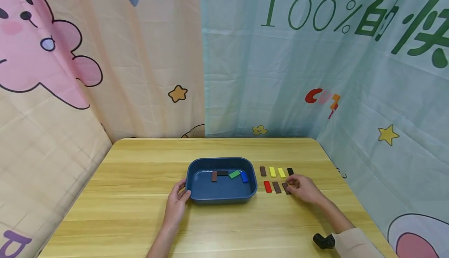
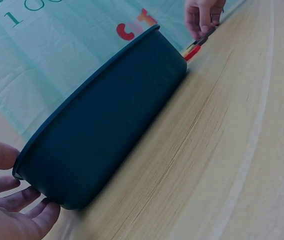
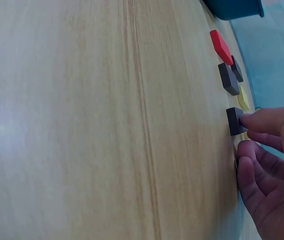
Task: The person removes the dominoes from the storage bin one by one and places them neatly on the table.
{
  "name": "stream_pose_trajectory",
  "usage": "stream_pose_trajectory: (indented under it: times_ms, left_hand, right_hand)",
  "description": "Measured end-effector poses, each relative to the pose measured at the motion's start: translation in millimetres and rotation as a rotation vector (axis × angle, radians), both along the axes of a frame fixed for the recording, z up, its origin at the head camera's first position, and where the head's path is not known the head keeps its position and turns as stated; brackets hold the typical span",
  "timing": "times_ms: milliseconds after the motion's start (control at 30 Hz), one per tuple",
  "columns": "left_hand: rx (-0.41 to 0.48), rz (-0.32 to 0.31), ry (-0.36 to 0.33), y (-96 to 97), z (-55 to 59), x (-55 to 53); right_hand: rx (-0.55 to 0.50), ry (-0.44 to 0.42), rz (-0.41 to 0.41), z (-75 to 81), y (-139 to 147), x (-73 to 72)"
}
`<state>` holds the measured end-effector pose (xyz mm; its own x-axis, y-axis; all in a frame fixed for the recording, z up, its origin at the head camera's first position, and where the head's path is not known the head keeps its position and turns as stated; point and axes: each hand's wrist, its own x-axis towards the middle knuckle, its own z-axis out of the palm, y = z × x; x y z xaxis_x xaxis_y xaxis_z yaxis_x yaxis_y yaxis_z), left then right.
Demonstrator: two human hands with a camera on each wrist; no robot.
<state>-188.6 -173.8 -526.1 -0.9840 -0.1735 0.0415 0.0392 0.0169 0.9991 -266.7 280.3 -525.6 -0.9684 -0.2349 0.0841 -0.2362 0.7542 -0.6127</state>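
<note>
A dark blue rectangular tub (image 1: 221, 201) stands on the table, with several flat blocks inside: a brown block (image 1: 214, 176), a black block (image 1: 222, 173), a green block (image 1: 234, 174) and a blue block (image 1: 244, 177). My left hand (image 1: 176, 202) grips the tub's left end, thumb at the rim, fingers against the outer wall (image 2: 97, 125). To the right of the tub, my right hand (image 1: 304, 188) pinches a dark brown block (image 3: 234, 121) at the end of the nearer row. Its fingers partly cover that block in the head view.
In the nearer row lie a red block (image 1: 268, 186) and another brown block (image 1: 276, 187). Behind them are a brown block (image 1: 262, 171), two yellow blocks (image 1: 272, 172) and a black block (image 1: 290, 171). Printed curtains (image 1: 259, 75) surround the wooden table (image 1: 140, 227).
</note>
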Motion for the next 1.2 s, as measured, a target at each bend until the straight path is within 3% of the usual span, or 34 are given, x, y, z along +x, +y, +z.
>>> stream_pose_trajectory:
  times_ms: [433, 867, 1200]
  left_hand:
    - [-0.004, -0.003, 0.001, -0.9, -0.2, -1.9]
    - [-0.01, 0.002, -0.016, -4.8, -2.9, 0.2]
    - [-0.01, 0.006, 0.01, -3.6, -2.1, 0.4]
  right_hand:
    - [-0.021, -0.023, -0.017, 10.3, -3, -2.7]
    - [-0.014, 0.03, 0.123, 31.8, -18, -20.7]
    - [0.001, 0.05, 0.23, 49.4, -40, -34.5]
